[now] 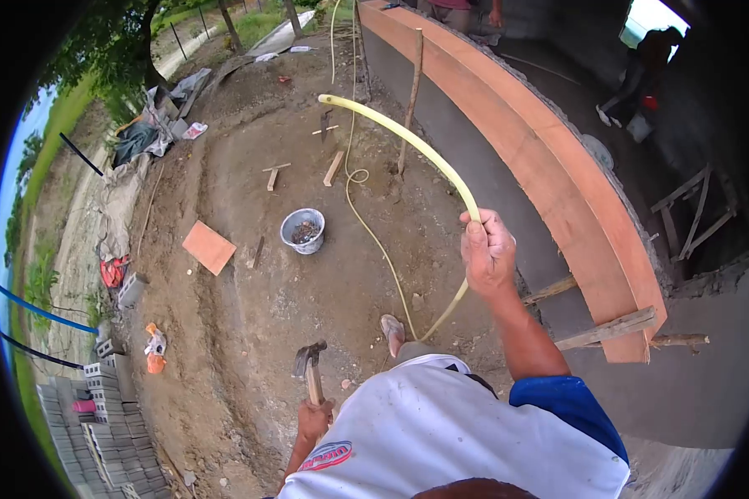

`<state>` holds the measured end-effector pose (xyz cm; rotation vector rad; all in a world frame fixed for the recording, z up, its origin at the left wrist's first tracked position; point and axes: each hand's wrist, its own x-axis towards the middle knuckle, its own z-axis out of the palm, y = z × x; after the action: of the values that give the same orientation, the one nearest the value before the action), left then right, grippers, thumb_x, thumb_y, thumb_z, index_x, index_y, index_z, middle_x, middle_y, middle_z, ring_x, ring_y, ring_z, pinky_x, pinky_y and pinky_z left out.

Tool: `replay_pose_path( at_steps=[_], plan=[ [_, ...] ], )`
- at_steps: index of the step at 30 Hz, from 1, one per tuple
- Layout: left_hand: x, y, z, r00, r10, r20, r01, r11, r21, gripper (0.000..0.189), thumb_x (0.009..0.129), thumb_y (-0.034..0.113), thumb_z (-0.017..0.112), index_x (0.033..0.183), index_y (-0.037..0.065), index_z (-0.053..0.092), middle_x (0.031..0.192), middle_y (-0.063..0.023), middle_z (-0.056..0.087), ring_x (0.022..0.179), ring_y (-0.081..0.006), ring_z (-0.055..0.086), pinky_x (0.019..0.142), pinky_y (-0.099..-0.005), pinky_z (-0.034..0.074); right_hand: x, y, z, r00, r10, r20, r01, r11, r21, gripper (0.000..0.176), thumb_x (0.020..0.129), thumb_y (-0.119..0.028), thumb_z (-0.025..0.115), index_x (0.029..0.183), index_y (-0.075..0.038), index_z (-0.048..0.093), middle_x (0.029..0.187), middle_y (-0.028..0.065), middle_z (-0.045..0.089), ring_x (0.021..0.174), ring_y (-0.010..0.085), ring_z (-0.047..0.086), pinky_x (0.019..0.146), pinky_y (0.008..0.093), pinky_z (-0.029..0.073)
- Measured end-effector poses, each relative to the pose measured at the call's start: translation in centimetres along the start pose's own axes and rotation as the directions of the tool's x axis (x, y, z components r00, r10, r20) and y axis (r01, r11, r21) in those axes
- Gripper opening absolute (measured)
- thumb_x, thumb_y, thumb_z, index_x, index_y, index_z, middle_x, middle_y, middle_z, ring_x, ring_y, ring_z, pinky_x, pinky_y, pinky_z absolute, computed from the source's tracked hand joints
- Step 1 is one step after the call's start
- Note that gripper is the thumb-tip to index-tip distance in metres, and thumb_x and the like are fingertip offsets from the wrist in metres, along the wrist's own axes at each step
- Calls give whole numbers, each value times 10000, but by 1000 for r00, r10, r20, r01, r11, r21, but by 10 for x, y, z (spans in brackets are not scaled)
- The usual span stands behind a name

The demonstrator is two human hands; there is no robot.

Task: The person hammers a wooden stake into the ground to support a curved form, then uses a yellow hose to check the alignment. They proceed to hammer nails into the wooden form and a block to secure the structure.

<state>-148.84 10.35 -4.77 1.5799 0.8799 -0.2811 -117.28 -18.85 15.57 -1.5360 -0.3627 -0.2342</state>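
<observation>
My right hand (489,251) is raised in front of me, its fingers closed around a pale yellow hose (412,139). The hose's free end arcs up and to the left from my fist. Below the fist, it runs down near my foot (393,334), then trails away over the dirt. Low on the left, my left hand (314,421) grips the wooden handle of a claw hammer (310,358), its metal head pointing up. To the right of my right hand runs a long orange-brown board form (558,195) along the top of a grey wall.
A bucket (302,231) with small bits inside stands on the dirt. A square board (209,247), wood scraps (334,168) and stacked hollow blocks (108,407) lie leftward. An upright pole (410,100) leans by the wall; a person (645,71) is beyond it. Wood braces (612,327) jut out at right.
</observation>
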Motion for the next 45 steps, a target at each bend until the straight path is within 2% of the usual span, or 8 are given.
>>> replay_pose_path(
  at_steps=[10, 16, 23, 25, 31, 36, 41, 45],
  plan=[
    [119, 113, -47, 996, 38, -84, -25, 989, 143, 234, 804, 130, 682, 623, 35, 566, 521, -52, 553, 439, -134, 542, 415, -282, 420, 211, 16, 12, 996, 54, 77, -31, 961, -275, 196, 896, -215, 626, 856, -26, 595, 661, -59, 488, 600, 22, 416, 516, 224, 332],
    [162, 112, -73, 978, 23, -205, -17, 999, 32, 232, 790, 144, 690, 631, 17, 578, 531, -62, 562, 429, -141, 535, 409, -302, 426, 374, -3, 61, 950, -256, 180, 280, 442, -852, 373, 885, -329, 592, 897, 43, 614, 777, 274, 619, 781, 450, 616, 711, 471, 471],
    [213, 134, -113, 968, 18, -252, -31, 998, -48, 249, 783, 178, 700, 654, -13, 607, 571, -39, 553, 542, -93, 510, 465, -316, 417, 509, 16, 128, 884, -465, 42, 178, 252, -951, 529, 922, -538, 485, 892, -53, 694, 802, 253, 641, 841, 474, 600, 734, 499, 478],
    [307, 1, -153, 976, 53, -209, -22, 988, 151, 229, 789, 148, 689, 661, -18, 598, 586, -36, 560, 543, -89, 503, 466, -339, 414, 526, 33, 156, 825, -559, 78, 247, 235, -940, 492, 940, -519, 471, 940, -74, 679, 825, 237, 643, 853, 475, 594, 733, 507, 475],
    [333, 183, -233, 984, 55, -167, -42, 996, 81, 191, 799, 101, 679, 669, 5, 576, 544, -29, 537, 469, -93, 499, 419, -292, 392, 600, 92, 241, 811, -584, 8, 250, 335, -908, 281, 959, -363, 475, 1096, -151, 599, 972, 183, 653, 926, 427, 614, 787, 521, 484],
    [398, 187, -287, 972, 68, -225, -60, 997, 43, 219, 792, 114, 706, 660, 27, 555, 523, -31, 524, 417, -124, 513, 383, -285, 406, 672, 116, 288, 804, -592, -54, 216, 376, -901, 305, 950, -311, 497, 1226, -210, 577, 1092, 177, 614, 1001, 405, 601, 835, 500, 488],
    [416, 220, -274, 939, -5, -343, 0, 1000, -16, 269, 818, 115, 694, 618, 2, 554, 513, -50, 530, 402, -141, 511, 376, -296, 413, 748, 127, 332, 833, -488, 260, 363, 129, -923, 483, 929, -248, 534, 1400, -306, 446, 1384, 92, 458, 1250, 329, 457, 995, 429, 438],
    [421, 242, -226, 930, -78, -360, 14, 984, -177, 304, 837, 118, 674, 582, 3, 554, 510, -64, 540, 388, -162, 510, 363, -316, 393, 799, 170, 367, 793, -374, 481, 471, -124, -873, 652, 898, -154, 538, 1461, -394, 311, 1526, 63, 296, 1397, 338, 288, 1099, 518, 315]
  ],
)
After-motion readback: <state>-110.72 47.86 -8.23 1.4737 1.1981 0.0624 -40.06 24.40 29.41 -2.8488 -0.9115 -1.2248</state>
